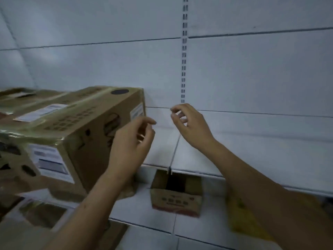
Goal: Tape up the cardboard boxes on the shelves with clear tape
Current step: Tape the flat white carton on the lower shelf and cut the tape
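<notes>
My left hand [128,147] and right hand [191,125] hover loosely curled, holding nothing, beside the taped cardboard box [75,127].

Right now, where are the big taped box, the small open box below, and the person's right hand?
big taped box [93,141]: head view, on its brown end face.
small open box [176,202]: head view, on its printed front wall.
right hand [191,127]: head view, on its back.

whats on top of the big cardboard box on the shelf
On top of the big cardboard box: a white label, glossy clear tape along its near edge, and a dark round mark. Nothing else rests there; its contents are hidden.
</notes>
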